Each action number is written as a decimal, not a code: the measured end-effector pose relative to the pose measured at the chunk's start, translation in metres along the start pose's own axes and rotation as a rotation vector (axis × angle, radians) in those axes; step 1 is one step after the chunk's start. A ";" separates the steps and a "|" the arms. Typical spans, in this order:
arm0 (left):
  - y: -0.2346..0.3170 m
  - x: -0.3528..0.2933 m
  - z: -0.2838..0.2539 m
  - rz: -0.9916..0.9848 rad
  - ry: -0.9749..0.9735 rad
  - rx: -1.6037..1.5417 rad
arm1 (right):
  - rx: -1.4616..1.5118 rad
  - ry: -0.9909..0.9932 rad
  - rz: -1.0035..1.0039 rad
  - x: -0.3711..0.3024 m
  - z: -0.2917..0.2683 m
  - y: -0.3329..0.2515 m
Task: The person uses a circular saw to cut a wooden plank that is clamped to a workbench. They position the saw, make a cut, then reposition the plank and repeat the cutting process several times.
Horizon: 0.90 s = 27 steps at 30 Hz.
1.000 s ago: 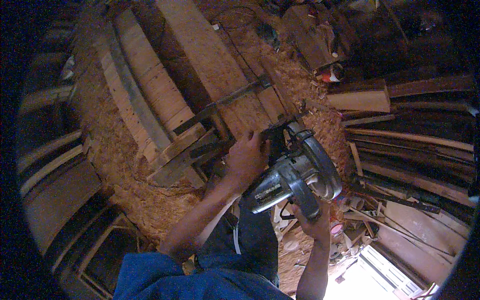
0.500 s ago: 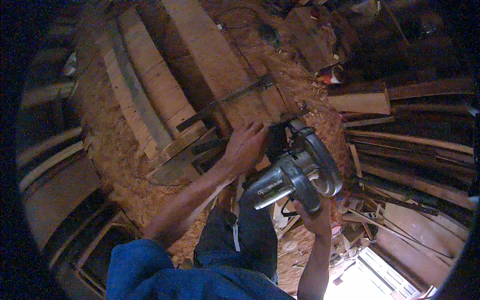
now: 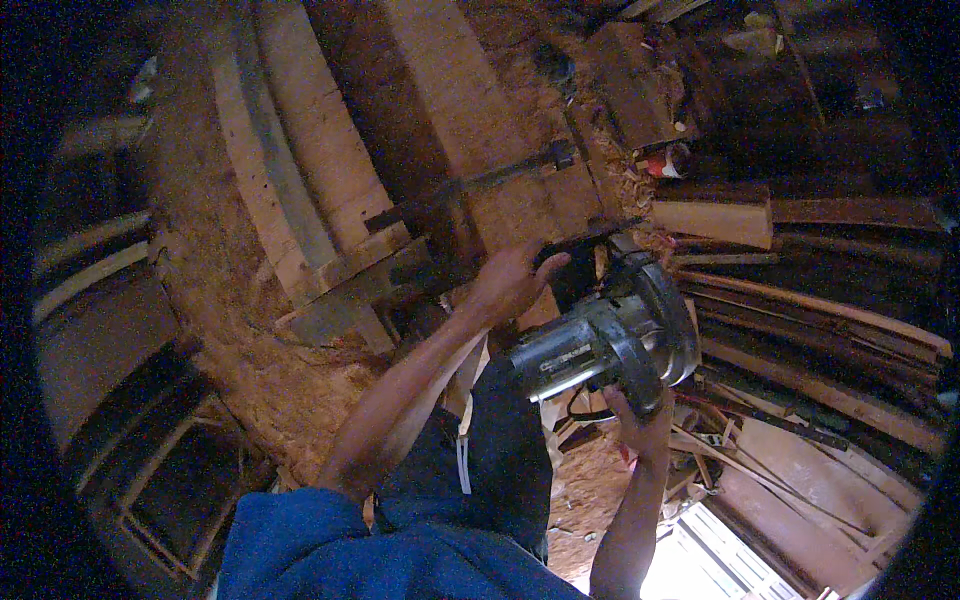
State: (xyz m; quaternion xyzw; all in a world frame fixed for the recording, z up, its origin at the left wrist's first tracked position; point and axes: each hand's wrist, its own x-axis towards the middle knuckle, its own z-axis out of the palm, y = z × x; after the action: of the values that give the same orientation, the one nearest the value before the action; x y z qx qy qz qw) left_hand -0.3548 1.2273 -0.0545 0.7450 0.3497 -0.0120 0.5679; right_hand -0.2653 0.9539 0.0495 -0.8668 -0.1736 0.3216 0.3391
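A circular saw (image 3: 590,345) with a silvery motor body, black handle and round guard sits over the near end of a wooden board (image 3: 530,215). My right hand (image 3: 640,420) is wrapped round its black handle, the fingers partly hidden. To the left of the saw's base, my left hand (image 3: 512,285) rests at the board, its thumb stretched toward the saw. Some of its fingertips are hard to make out. A dark bar clamp (image 3: 480,182) lies across the board just beyond my left hand. The saw's blade is not visible.
Long planks (image 3: 345,130) lie side by side at the far left, with a short crosspiece (image 3: 365,255) at their near end. Stacked timber (image 3: 810,300) fills the right side. A light wood block (image 3: 715,220) and a red-and-white can (image 3: 668,160) lie near it. Sawdust covers the floor (image 3: 240,340).
The saw and my right hand have shifted slightly right and up in the picture. My left hand has moved right, and its thumb now sticks out toward the saw. The view has tilted a little.
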 end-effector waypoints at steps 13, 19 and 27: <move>0.001 -0.001 -0.003 0.062 0.013 -0.043 | 0.063 0.040 0.025 -0.001 -0.004 -0.014; 0.003 -0.002 -0.005 0.124 0.024 -0.102 | 0.010 0.098 0.115 -0.005 -0.002 -0.023; -0.012 0.008 0.013 0.175 0.090 -0.180 | 0.039 0.092 -0.031 -0.003 -0.001 -0.027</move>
State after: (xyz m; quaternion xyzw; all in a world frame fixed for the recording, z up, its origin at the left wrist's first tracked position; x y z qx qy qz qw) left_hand -0.3500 1.2215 -0.0728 0.7184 0.3083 0.1024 0.6151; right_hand -0.2687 0.9710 0.0707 -0.8712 -0.1648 0.2795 0.3684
